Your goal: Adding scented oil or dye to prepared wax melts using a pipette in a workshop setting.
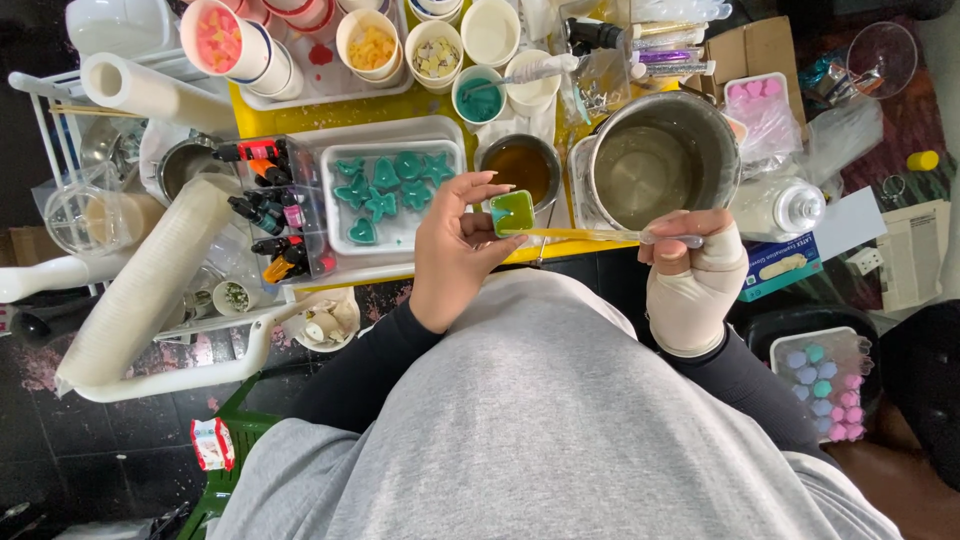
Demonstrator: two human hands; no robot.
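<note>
Fingertips of left hand [455, 250] pinch green square mould [512, 212] — pipette [600, 236] in right hand [690, 285].

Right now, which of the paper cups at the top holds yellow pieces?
The paper cup with yellow pieces stands in the back tray, centre. The cup to its left holds pink pieces, the one to its right pale chips, and the small cup teal liquid.

Pipette [600, 236] bulb hidden inside gloved right hand [692, 280], cup stack [150, 280] partly cut off, bottle [262, 151] labels too small
</note>
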